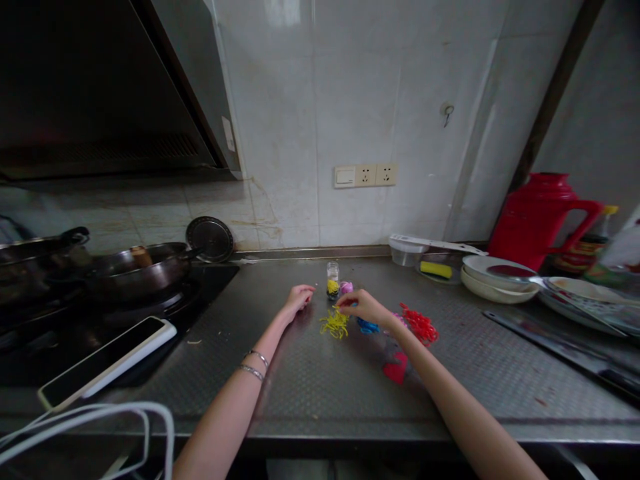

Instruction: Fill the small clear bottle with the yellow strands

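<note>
A small clear jar (333, 280) stands upright on the metal counter, with yellow strands inside and something dark at its bottom. In front of it lies a loose pile of yellow rubber bands (334, 323). My right hand (363, 307) hovers over the pile's upper edge, thumb and fingers pinched on a yellow band. Left of the jar, my left hand (299, 299) rests with curled fingers, apart from the jar; what it may hold is hidden. Blue bands (367, 326) lie under my right hand, and red bands (419, 325) lie beside my right forearm. A pink item (346, 287) sits beside the jar.
A clear bag with a red patch (395, 369) lies by my right forearm. Pans (145, 273) stand on the stove at left, near a white phone-like device (107, 363). At right are bowls (500, 287), a cleaver-like long blade (560, 353) and a red thermos (533, 220).
</note>
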`<state>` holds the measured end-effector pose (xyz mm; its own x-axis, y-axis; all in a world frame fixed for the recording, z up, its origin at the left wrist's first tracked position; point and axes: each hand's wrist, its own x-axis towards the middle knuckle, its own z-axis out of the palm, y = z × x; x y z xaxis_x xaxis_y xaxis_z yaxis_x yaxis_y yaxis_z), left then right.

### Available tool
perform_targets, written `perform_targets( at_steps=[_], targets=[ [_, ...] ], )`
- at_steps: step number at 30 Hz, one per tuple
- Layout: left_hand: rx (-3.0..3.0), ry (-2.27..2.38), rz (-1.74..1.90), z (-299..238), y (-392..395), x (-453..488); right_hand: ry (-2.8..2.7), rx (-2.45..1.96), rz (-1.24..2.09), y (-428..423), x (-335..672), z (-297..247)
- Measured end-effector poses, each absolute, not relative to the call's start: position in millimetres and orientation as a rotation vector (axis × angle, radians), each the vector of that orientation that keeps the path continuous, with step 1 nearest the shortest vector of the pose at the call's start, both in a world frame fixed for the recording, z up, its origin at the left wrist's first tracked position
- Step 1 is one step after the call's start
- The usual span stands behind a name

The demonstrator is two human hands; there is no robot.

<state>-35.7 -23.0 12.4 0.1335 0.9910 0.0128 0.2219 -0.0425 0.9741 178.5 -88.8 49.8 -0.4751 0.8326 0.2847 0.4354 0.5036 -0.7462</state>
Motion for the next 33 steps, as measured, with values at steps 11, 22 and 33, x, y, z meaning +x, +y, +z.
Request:
perform_targets(
  at_steps=[11, 22, 33],
  targets=[
    [1.473, 1.305, 1.034, 7, -16, -34, -1.770, -0.982, 0.859, -59, 193, 85],
    [1.481, 1.285, 1.051, 6, -16, -35, -1.540, -0.981, 0.718, -12, 169, 105],
    [1.465, 1.271, 1.055, 5, -16, -35, -1.554, -0.955, 0.672, 4, 156, 91]
  ],
)
